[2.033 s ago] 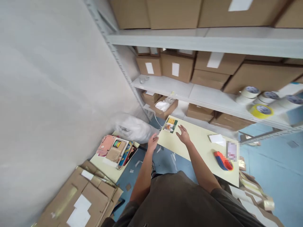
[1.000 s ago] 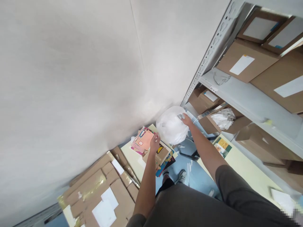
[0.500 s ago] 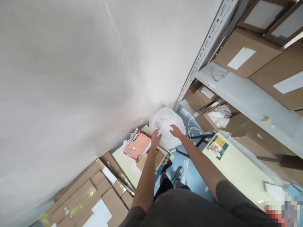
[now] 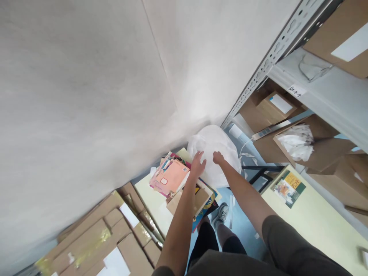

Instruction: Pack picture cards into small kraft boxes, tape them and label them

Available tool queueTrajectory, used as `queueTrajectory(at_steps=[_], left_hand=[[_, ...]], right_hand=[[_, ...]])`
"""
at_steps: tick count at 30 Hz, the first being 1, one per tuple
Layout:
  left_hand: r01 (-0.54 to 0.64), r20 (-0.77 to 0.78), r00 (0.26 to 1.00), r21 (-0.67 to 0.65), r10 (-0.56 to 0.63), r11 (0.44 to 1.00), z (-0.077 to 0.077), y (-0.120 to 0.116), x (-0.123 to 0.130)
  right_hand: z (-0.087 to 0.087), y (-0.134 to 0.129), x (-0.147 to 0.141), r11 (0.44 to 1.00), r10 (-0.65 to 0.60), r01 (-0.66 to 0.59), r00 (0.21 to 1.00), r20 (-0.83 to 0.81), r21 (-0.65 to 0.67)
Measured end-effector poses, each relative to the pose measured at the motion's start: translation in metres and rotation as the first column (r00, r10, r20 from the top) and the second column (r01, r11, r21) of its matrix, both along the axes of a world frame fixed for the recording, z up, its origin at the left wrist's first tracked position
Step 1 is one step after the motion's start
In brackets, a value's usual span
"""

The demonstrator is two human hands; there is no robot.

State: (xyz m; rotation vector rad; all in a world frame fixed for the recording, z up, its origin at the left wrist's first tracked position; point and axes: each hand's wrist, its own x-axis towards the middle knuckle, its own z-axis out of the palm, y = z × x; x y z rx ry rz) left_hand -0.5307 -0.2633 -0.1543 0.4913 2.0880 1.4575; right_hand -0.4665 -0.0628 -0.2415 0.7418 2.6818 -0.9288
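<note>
A white plastic bag (image 4: 214,140), rounded and puffed out, stands against the wall in the corner. Over its left side my left hand (image 4: 198,165) is open, fingers spread, with nothing seen in it. My right hand (image 4: 219,157) is curled closed in front of the bag's middle; whether it pinches the plastic is hidden. Left of my left hand lies a stack of booklets with a pink one (image 4: 171,176) on top. A brown book (image 4: 201,201) lies partly behind my left forearm, above several other books.
Flattened cartons (image 4: 94,234) lie at lower left. On the right, a metal shelf (image 4: 313,92) holds cardboard boxes, one with crumpled white material (image 4: 297,142). A pale yellow tabletop (image 4: 316,218) bears a picture booklet (image 4: 289,188). A power strip (image 4: 262,133) and cable are near the corner.
My right hand's fingers have gone from extended to curled. The left hand stays open over the bag. The bag looks rounder, and the view has shifted.
</note>
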Motion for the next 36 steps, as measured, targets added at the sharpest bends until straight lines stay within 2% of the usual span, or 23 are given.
queueTrajectory(at_steps=[2,5,9,14,17,19,21,25,29,32,36], left_hand=[[-0.005,-0.004,1.0,-0.012,0.005,1.0,0.0,0.003,0.002],[-0.032,0.013,0.999,-0.027,0.032,0.999,0.011,0.004,0.01],[-0.084,0.001,0.996,-0.032,0.084,0.996,0.037,0.006,0.021],[-0.137,-0.059,0.989,-0.043,0.135,0.99,0.073,0.017,0.02],[-0.064,-0.052,0.997,-0.03,0.063,0.997,0.095,0.021,0.018],[-0.01,-0.047,0.999,-0.035,0.009,0.999,0.111,0.02,0.021],[-0.003,-0.05,0.999,-0.011,0.002,1.0,0.127,0.016,0.031],[-0.028,-0.077,0.997,0.046,0.032,0.999,0.16,0.013,0.076],[0.137,-0.31,0.944,0.043,-0.117,0.99,0.187,0.024,0.145],[0.221,-0.446,0.865,-0.074,-0.23,0.973,0.196,0.035,0.196],[0.28,-0.484,0.803,-0.207,-0.347,0.938,0.191,0.054,0.251]], right_hand=[[0.013,-0.002,0.006,1.0,0.005,-0.006,0.998,0.056,0.014],[0.049,-0.005,0.019,0.998,0.052,-0.053,0.998,0.033,0.042],[0.108,-0.011,0.045,0.994,0.11,-0.105,0.981,-0.162,0.042],[0.172,-0.03,0.083,0.995,0.097,-0.1,0.933,-0.347,0.01],[0.201,-0.039,0.104,0.999,0.032,-0.047,0.914,-0.404,-0.027],[0.215,-0.041,0.119,0.998,-0.056,0.041,0.897,-0.439,-0.044],[0.224,-0.04,0.135,0.986,-0.166,0.155,0.864,-0.476,-0.063],[0.231,-0.037,0.174,0.932,-0.36,0.325,0.772,-0.524,-0.162],[0.24,-0.036,0.229,0.867,-0.493,0.434,0.666,-0.561,-0.246],[0.255,-0.027,0.29,0.841,-0.491,0.518,0.608,-0.624,-0.156],[0.272,-0.006,0.402,0.768,-0.517,0.639,0.588,-0.622,-0.034]])
